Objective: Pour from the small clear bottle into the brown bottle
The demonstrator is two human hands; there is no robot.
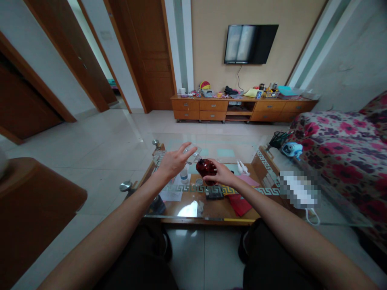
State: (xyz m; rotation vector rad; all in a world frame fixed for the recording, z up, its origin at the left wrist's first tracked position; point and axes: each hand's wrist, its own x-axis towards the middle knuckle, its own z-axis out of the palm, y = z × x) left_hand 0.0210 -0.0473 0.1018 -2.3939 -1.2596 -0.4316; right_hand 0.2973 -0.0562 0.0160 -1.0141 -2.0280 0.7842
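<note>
Over the glass coffee table [208, 209], my left hand [175, 161] is closed around a clear container [193, 152], which is tilted toward the right. Its lower end is at the mouth of a dark red-brown bottle [205, 169]. My right hand [222, 174] wraps round that bottle from the right, with the bottle leaning a little to the left. A small clear bottle [184, 176] stands below my left hand. Near it lies a small round clear item [198, 182]. Whether anything flows between the two vessels is too small to tell.
White bottles [242, 167], a red packet [240, 204] and a dark box [214, 193] are right of centre. A blue-and-white item [292, 150] sits at the table's right, beside the flowered sofa [338, 161]. A long cabinet [213, 110] stands beyond.
</note>
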